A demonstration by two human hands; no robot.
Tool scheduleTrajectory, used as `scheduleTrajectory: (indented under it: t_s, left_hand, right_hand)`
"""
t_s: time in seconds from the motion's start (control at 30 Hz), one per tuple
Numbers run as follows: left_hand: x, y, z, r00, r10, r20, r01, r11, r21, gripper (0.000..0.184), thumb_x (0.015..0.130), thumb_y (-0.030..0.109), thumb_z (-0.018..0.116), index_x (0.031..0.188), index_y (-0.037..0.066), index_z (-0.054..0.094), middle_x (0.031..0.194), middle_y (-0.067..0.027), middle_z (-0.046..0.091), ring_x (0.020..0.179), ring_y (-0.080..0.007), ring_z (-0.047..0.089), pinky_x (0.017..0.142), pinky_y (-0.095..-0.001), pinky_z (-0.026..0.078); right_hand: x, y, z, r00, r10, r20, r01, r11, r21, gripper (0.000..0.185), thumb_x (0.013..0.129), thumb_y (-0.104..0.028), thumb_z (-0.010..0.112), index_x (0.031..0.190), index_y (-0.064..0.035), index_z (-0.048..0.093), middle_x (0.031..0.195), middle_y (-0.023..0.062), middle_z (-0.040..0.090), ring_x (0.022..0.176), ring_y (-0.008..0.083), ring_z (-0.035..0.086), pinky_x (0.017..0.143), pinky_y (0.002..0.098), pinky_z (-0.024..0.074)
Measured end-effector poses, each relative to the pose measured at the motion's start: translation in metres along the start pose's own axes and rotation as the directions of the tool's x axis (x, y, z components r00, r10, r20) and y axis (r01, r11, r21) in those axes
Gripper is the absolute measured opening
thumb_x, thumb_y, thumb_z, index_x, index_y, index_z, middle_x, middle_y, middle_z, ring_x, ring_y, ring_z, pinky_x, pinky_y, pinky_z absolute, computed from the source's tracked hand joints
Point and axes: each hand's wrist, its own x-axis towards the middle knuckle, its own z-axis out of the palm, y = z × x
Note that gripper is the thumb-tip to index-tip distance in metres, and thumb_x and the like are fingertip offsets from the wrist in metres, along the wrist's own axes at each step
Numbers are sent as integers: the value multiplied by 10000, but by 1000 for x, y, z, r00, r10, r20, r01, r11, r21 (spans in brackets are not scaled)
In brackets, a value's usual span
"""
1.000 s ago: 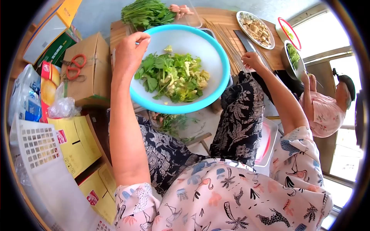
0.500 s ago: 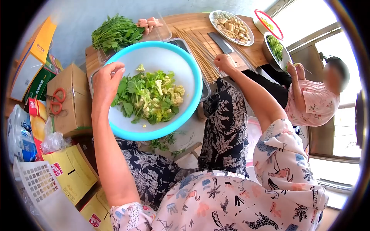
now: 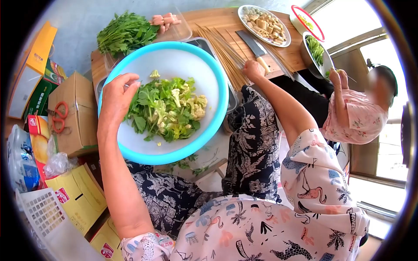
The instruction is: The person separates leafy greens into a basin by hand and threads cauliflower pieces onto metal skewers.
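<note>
A blue-rimmed basin [image 3: 223, 91] holds leafy celery greens [image 3: 146, 102] and pale cauliflower pieces [image 3: 176, 98]. Over its left side is my left hand [image 3: 117, 98], fingers bent, with the thumb and forefinger tips near each other and a gap between them; nothing shows in it. My right hand [image 3: 253, 70] is at the bundle of thin wooden skewers [image 3: 224, 56], beside the handle of a knife [image 3: 252, 43] on the wooden table. Its fingers are curled; what they hold, if anything, is too small to make out.
Greens [image 3: 126, 35] and pink sausage pieces [image 3: 165, 21] lie at the table's back left. A plate of cut food [image 3: 265, 26] and a bowl of green vegetables [image 3: 314, 50] stand right. Another person [image 3: 357, 111] sits there. Scissors [image 3: 59, 116] rest on a carton [image 3: 82, 104] at left.
The view has shifted, so the basin and table appear further left. My left hand stays over the basin, its fingers slightly more apart. My right hand remains by the skewers.
</note>
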Motion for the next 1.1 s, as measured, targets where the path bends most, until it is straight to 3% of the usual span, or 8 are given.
scheduleTrajectory:
  t_s: [0.27, 0.37, 0.63, 0.7, 0.8, 0.9, 0.97, 1.1]
  left_hand:
    - [-2, 2, -1, 1000, -2, 25, 2, 1000, 26, 249, 844, 136, 619, 1047, -8, 638, 941, -128, 666, 768, -204, 610, 743, -322, 487]
    - [-3, 2, -2, 1000, -4, 31, 3, 1000, 29, 254, 844, 139, 619, 1048, -11, 638, 947, -130, 666, 777, -210, 613, 745, -328, 488]
    - [-5, 4, -2, 999, 6, 37, -7, 1000, 26, 260, 844, 153, 615, 1040, -16, 639, 950, -136, 666, 783, -216, 614, 742, -336, 488]
    - [-5, 2, -2, 999, 13, 40, -14, 1000, 20, 262, 841, 158, 617, 1035, -16, 642, 943, -138, 667, 781, -216, 614, 738, -336, 488]
    - [-6, 3, -2, 999, 7, 43, -9, 1000, 30, 261, 839, 163, 617, 1028, -15, 646, 934, -137, 669, 771, -215, 614, 730, -334, 488]
    - [-5, 0, 0, 999, 28, 31, -29, 999, 25, 252, 834, 158, 624, 1017, -14, 650, 921, -139, 671, 752, -220, 618, 717, -333, 491]
    - [-5, -3, 0, 998, 52, 22, -53, 999, 13, 246, 832, 154, 628, 1011, -13, 650, 916, -141, 672, 743, -224, 620, 712, -334, 493]
    - [-5, -5, -1, 995, 95, -13, -95, 995, -5, 227, 824, 138, 639, 996, -9, 655, 889, -150, 671, 749, -240, 631, 711, -339, 495]
  right_hand:
    - [16, -1, 1, 997, 47, 67, -44, 998, -51, 193, 726, -259, 638, 865, -143, 706, 929, 130, 687, 909, 304, 649, 787, 422, 512]
    - [10, -4, -9, 988, 20, 152, -14, 999, -36, 280, 770, -259, 608, 980, -96, 696, 1053, 166, 663, 997, 319, 638, 839, 404, 511]
    - [9, 14, -15, 979, -196, 61, 179, 961, 211, 176, 733, -268, 613, 827, -137, 685, 851, 126, 679, 852, 292, 647, 720, 419, 502]
    - [7, 12, -20, 985, -158, 73, 140, 967, 214, 181, 723, -264, 621, 823, -128, 686, 832, 132, 676, 837, 303, 646, 714, 418, 501]
    - [-1, 8, -32, 977, -204, 68, 179, 948, 264, 169, 722, -229, 639, 798, -84, 679, 784, 135, 674, 697, 246, 657, 633, 379, 510]
    - [-9, 1, -46, 968, -166, 186, 72, 901, 428, 146, 742, -175, 648, 768, -32, 657, 697, 115, 647, 517, 168, 592, 489, 314, 467]
    - [-15, -4, -56, 913, -219, 344, -175, 551, 816, 125, 786, -128, 632, 730, -15, 627, 650, 79, 611, 424, 104, 495, 399, 244, 382]
    - [-54, -43, -106, 856, -325, 403, -374, 152, 915, 71, 856, -89, 582, 823, -26, 587, 723, 48, 596, 473, 89, 462, 424, 214, 375]
